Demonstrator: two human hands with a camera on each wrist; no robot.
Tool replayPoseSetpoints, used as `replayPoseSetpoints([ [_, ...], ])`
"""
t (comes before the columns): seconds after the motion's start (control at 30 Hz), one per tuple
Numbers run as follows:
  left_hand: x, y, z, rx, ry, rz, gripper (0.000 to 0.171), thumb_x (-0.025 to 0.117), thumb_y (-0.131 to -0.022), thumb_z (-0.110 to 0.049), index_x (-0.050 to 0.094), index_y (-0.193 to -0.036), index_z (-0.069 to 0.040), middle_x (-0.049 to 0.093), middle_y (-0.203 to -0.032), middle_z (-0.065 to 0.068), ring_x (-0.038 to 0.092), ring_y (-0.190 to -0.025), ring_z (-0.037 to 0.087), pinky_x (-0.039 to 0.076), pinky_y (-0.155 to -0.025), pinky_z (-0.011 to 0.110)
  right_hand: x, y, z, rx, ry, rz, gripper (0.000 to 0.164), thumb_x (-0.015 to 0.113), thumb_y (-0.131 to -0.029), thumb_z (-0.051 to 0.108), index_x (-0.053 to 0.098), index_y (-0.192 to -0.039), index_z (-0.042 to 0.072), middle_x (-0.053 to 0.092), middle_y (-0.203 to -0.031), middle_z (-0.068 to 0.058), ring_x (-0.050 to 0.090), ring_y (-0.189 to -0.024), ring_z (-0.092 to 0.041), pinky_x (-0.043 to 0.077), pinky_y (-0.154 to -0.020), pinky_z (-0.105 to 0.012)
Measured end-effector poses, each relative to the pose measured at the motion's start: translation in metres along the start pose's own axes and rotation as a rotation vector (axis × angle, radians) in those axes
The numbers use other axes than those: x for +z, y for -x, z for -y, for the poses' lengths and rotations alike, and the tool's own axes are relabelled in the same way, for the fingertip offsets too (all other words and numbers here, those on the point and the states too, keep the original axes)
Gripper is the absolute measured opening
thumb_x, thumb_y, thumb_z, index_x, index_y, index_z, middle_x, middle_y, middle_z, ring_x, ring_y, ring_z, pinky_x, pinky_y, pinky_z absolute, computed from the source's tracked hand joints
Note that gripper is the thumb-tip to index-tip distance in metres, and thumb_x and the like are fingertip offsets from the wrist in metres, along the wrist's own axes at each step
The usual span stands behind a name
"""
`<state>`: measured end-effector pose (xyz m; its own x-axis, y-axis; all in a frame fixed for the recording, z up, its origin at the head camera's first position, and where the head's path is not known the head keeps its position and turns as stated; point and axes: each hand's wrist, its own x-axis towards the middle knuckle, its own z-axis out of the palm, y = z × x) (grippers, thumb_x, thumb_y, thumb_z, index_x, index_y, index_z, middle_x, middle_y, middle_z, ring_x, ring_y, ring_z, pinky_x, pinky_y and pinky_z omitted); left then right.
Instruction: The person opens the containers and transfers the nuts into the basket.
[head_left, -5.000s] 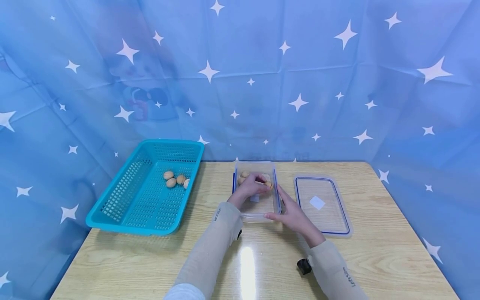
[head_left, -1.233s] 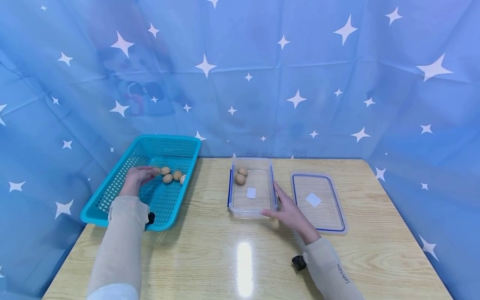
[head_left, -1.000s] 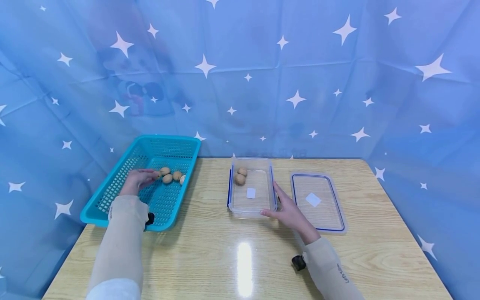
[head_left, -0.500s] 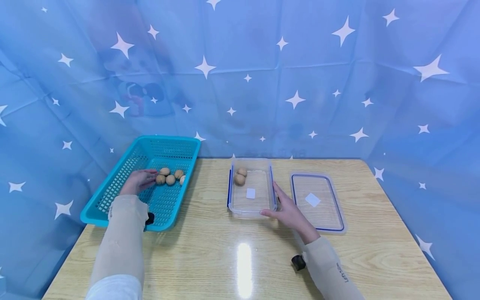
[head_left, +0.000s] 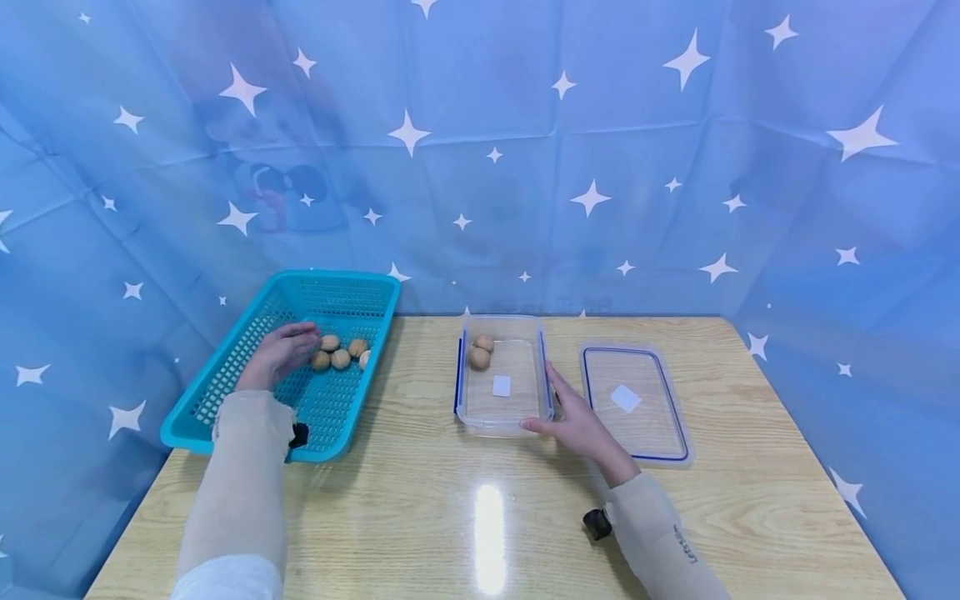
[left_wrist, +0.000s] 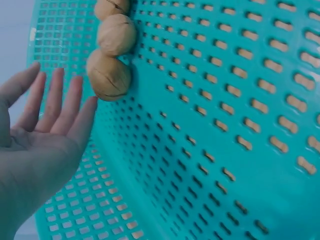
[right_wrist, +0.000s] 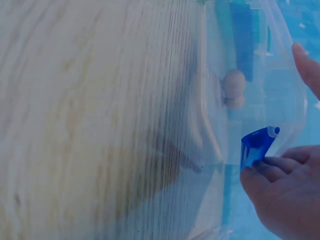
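Observation:
My left hand (head_left: 281, 354) is over the turquoise basket (head_left: 281, 450), its fingers extended and holding nothing. In the left wrist view, the fingertips are close beside a walnut (left_wrist: 108, 77) in a row against the basket. Several walnuts (head_left: 341, 359) lie together toward the basket's right side. A clear plastic container (head_left: 517, 408) with blue latches stands lidless in the middle, two walnuts (head_left: 480, 358) in its far left part. My right hand (head_left: 581, 423) holds the container's near right corner, thumb at the front rim; fingers touch a blue latch (right_wrist: 257, 142) in the right wrist view.
The clear lid (head_left: 660, 417) with a blue seal lies flat on the wooden table (head_left: 390, 517), right of the container. A blue star-patterned curtain (head_left: 480, 167) hangs behind the table's far edge.
The left hand went from the container to the basket with a walnut, then let go of it beside the other walnuts. Its fingers have since straightened and lifted slightly. The right hand stays put.

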<state>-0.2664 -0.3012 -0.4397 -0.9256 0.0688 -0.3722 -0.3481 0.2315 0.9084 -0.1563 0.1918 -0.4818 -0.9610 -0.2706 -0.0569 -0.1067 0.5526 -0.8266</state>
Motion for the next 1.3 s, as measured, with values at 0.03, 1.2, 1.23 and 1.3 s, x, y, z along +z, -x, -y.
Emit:
replayPoseSetpoints([
  [0.03,-0.001,0.000,-0.001,0.023,-0.004,0.002,0.058,0.043,-0.108,-0.025,0.021,-0.160,-0.011,0.022,-0.166,0.012,0.025,-0.153,0.029,0.027,-0.125,0.044,0.001,0.000,0.000,-0.003,0.004,0.002,0.110,0.077,-0.086,0.040,0.003,-0.161,0.010,0.005,-0.168,-0.019,0.012,-0.153,-0.043,0.017,-0.123,-0.061],
  [1.2,0.068,0.047,-0.130,0.372,0.288,0.028,0.048,0.061,-0.099,-0.019,0.045,-0.145,-0.012,0.044,-0.155,0.005,0.038,-0.147,0.022,0.030,-0.124,0.038,0.001,0.000,0.001,0.000,-0.001,-0.006,0.109,0.078,-0.086,0.039,0.004,-0.161,0.011,0.006,-0.168,-0.018,0.013,-0.153,-0.043,0.020,-0.121,-0.064],
  [1.23,0.072,0.048,-0.132,0.382,0.304,0.031,0.048,0.061,-0.100,-0.018,0.046,-0.144,-0.011,0.045,-0.154,0.005,0.038,-0.147,0.022,0.030,-0.124,0.038,0.001,0.000,0.001,0.001,-0.002,-0.007,0.109,0.078,-0.086,0.038,0.004,-0.162,0.011,0.006,-0.168,-0.018,0.013,-0.153,-0.043,0.020,-0.122,-0.063],
  [1.3,0.078,0.051,-0.135,0.401,0.332,0.034,0.047,0.060,-0.100,-0.016,0.046,-0.144,-0.010,0.048,-0.151,0.005,0.039,-0.146,0.023,0.030,-0.124,0.038,0.001,0.000,0.002,0.003,-0.002,-0.006,0.109,0.078,-0.086,0.037,0.004,-0.162,0.012,0.006,-0.168,-0.017,0.013,-0.153,-0.043,0.019,-0.122,-0.063],
])
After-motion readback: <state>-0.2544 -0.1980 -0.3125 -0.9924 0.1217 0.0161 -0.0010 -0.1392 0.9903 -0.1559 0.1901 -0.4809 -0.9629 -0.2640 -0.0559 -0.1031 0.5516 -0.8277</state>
